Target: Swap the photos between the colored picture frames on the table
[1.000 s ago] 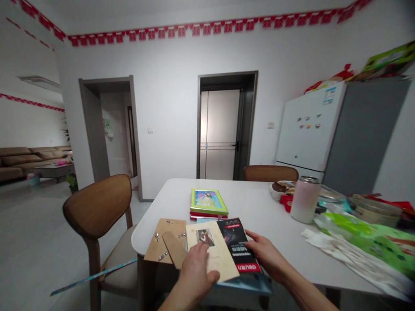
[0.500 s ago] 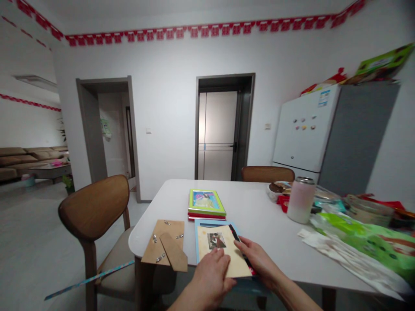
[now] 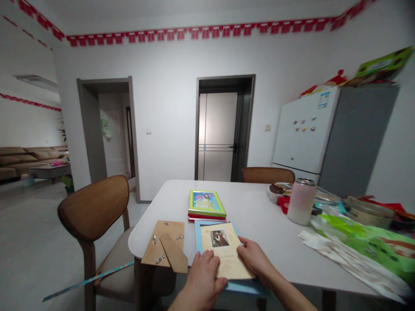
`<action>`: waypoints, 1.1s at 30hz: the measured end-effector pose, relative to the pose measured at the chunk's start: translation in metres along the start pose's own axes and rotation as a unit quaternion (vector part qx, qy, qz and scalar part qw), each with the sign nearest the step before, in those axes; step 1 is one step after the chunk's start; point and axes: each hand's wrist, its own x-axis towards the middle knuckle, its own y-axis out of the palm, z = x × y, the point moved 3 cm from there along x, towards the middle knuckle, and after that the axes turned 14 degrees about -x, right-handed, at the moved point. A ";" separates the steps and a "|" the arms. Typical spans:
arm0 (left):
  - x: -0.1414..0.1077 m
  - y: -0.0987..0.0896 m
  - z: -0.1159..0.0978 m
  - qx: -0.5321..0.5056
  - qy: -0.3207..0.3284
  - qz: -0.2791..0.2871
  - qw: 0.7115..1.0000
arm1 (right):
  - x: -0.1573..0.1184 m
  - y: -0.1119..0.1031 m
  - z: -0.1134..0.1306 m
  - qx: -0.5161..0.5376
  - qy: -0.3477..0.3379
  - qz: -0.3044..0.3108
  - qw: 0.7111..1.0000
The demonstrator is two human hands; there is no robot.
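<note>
Pinching the cream card (image 3: pixel 223 259) by its right edge, the right hand (image 3: pixel 256 259) holds it over the blue frame (image 3: pixel 198 242), left hand (image 3: pixel 205 273) spread on its lower-left corner, the backing board (image 3: pixel 162 237) lying detached, the card seemingly not yet seated.

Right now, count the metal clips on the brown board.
4 on the brown board: top clip, left clip, right clip, bottom clip. Any underneath would be hidden.
</note>
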 end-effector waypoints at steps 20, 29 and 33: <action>0.001 0.007 0.017 0.041 0.036 0.014 0.998 | -0.004 0.010 0.011 -0.486 -0.119 -0.120 0.858; 0.000 0.003 0.010 0.077 0.041 0.036 0.995 | -0.012 -0.003 0.007 -0.448 -0.188 -0.024 0.874; 0.003 0.008 0.006 0.119 0.012 0.043 0.992 | -0.005 -0.002 0.001 -0.412 -0.195 -0.052 0.889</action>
